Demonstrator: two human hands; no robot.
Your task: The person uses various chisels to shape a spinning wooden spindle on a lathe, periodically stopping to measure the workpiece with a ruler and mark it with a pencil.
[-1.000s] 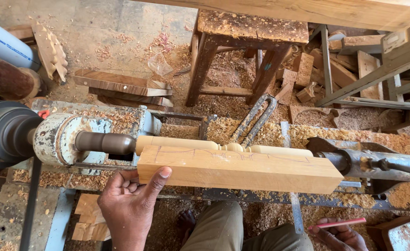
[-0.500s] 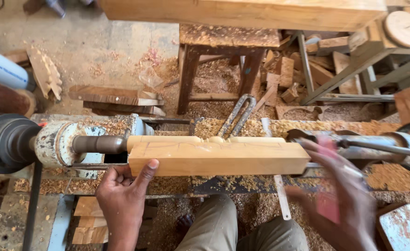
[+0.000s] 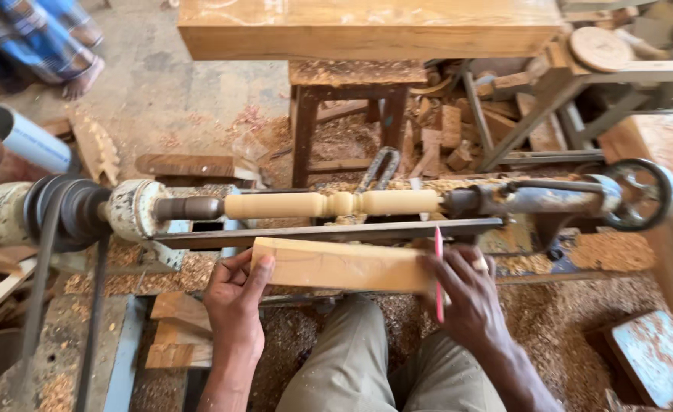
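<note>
Left hand (image 3: 233,309) w/ fingers (image 3: 259,276) curled round the near-left end of a pale squared wood block (image 3: 336,265), thumb on top; right hand (image 3: 466,301) clamps the block's right end and pinches a red pencil (image 3: 438,275) upright between its fingers, tip pointing at the lathe. Block sits centre frame, just below the steel tool rest (image 3: 329,230), lying parallel to the turned spindle (image 3: 333,204) mounted betw. the headstock (image 3: 127,210) at left and the tailstock (image 3: 558,200) w/ its handwheel at right. Looks like a marking-out step: blank held alongside the finished turning, pencil ready. Next move, I'd judge, needs the block kept steady and square to the spindle so marks line up w/ the beads and coves. Spindle is smooth, cream, rounded w/ a bead mid-length; block is flat-faced, sharp-edged, fresh-sawn. Shavings and sawdust carpet the floor; dusty wooden stool (image 3: 355,99) behind, thick plank (image 3: 367,29) across upper frame.
</note>
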